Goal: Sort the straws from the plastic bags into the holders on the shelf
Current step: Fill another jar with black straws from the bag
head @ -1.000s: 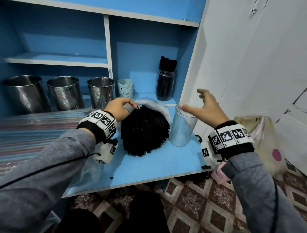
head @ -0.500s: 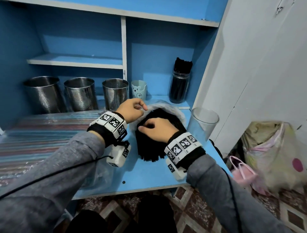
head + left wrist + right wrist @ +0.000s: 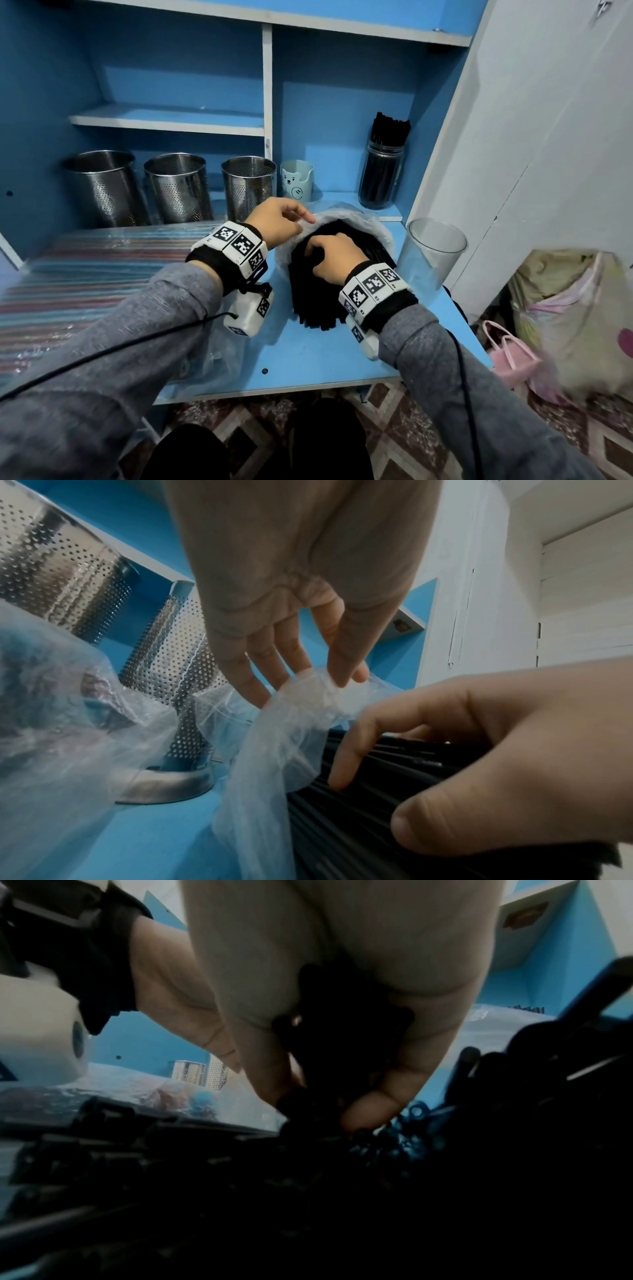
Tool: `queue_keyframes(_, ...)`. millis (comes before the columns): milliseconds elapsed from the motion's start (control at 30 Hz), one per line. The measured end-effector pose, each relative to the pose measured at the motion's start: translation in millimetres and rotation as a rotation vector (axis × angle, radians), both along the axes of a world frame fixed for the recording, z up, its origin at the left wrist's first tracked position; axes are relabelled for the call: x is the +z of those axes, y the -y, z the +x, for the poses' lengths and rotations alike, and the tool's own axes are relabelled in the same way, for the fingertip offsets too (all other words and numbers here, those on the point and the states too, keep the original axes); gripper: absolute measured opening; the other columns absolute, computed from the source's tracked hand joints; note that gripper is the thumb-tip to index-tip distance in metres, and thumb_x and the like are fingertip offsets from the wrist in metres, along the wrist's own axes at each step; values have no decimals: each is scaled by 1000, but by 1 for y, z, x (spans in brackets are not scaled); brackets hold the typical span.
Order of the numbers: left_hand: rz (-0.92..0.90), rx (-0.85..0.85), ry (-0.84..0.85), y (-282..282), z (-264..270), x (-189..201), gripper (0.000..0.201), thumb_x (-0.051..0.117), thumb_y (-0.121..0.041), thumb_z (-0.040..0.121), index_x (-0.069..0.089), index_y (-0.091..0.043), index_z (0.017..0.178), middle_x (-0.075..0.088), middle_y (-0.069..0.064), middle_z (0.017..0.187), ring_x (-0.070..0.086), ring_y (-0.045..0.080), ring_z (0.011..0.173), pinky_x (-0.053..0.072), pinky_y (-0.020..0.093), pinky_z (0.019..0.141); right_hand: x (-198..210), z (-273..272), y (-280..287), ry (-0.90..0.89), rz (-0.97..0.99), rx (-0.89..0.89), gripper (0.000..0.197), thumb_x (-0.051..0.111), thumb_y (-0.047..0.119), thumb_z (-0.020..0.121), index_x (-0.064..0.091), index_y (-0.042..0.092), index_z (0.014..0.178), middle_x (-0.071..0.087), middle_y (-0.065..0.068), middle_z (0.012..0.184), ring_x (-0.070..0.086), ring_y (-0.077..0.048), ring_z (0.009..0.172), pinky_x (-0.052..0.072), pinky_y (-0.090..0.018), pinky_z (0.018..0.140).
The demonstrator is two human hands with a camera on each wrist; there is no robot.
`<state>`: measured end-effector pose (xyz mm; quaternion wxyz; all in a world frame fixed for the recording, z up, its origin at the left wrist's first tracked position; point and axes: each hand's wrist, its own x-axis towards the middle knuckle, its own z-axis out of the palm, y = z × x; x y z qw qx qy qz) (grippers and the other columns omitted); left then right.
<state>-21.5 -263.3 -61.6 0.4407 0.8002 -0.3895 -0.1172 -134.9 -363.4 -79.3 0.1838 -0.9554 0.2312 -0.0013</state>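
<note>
A thick bundle of black straws (image 3: 318,301) lies half inside a clear plastic bag (image 3: 373,222) on the blue shelf top (image 3: 308,356). My left hand (image 3: 284,219) pinches the bag's edge (image 3: 308,693) between thumb and fingers and holds it up. My right hand (image 3: 329,253) lies on top of the bundle, its fingers (image 3: 346,758) and thumb curled into the black straws (image 3: 308,1191). An empty clear plastic cup (image 3: 431,257) stands just right of the bundle. At the back right a glass jar (image 3: 382,178) holds black straws.
Three perforated steel holders (image 3: 178,186) and a small pale bear mug (image 3: 296,181) stand along the shelf's back. A bag of striped coloured straws (image 3: 85,274) lies at left. A white cabinet door (image 3: 531,137) and stuffed bags on the floor (image 3: 575,318) are at right.
My right hand came from above the clear cup to the left onto the black straws and curled its fingers into them. The left hand kept its pinch on the bag.
</note>
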Motion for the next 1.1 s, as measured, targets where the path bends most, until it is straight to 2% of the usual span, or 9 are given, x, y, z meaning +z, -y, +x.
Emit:
queue_keyframes(233,10,-56,12,-3,2,0,30,58,3,89,72,-24,91,71,6,107,62,14,98,46,18,84,11,-5,14,167,127,-29,35,65,3,82,70,24,110,65,1,113,59,-16,107,44,-22,86)
queue_keyframes(333,9,-91,19,-4,3,1,28,56,2,92,72,-21,97,69,1,107,60,11,101,43,17,86,13,-6,18,165,173,-25,35,64,1,80,70,23,106,65,2,107,59,-13,97,43,-21,76)
queue_keyframes(500,3,-119,45,-8,1,2,24,56,-3,95,71,-18,105,67,-2,105,57,7,100,37,16,88,15,-12,22,206,233,-7,35,65,1,79,69,27,102,61,6,104,58,-10,94,41,-18,75)
queue_keyframes(667,83,-77,172,-7,0,3,28,62,-9,91,69,-19,115,63,1,122,57,16,107,40,24,93,23,-30,26,192,235,8,34,68,4,79,70,29,102,61,10,89,53,-1,64,36,-6,49)
queue_keyframes(733,17,-79,324,-7,-7,6,35,66,-6,84,67,-17,118,60,5,124,54,20,117,37,25,100,30,-40,26,168,220,16,35,69,4,79,70,28,105,59,10,88,55,-5,67,42,-10,55)
queue_keyframes(833,-57,-318,431,-5,-25,12,56,75,-2,73,59,-8,126,57,7,128,51,20,122,32,18,103,43,-56,26,128,207,29,37,70,5,78,70,31,105,61,5,100,59,-12,86,49,-24,75)
queue_keyframes(900,7,-458,503,1,-39,12,75,83,-8,67,50,-6,134,53,7,134,47,18,125,29,17,106,52,-66,25,96,193,45,37,71,6,78,70,31,106,59,6,101,57,-10,84,46,-19,71)
queue_keyframes(1000,94,-532,625,12,-55,7,94,90,-23,61,43,-6,140,50,7,140,43,19,130,29,27,112,65,-82,23,53,196,92,39,71,5,77,70,28,108,56,14,92,52,1,71,38,-6,54)
queue_keyframes(1100,71,-513,725,22,-66,1,74,84,-32,67,55,-9,130,59,7,130,52,25,122,39,39,105,79,-101,18,25,204,151,41,73,4,78,70,28,111,58,18,88,53,3,70,40,-9,60)
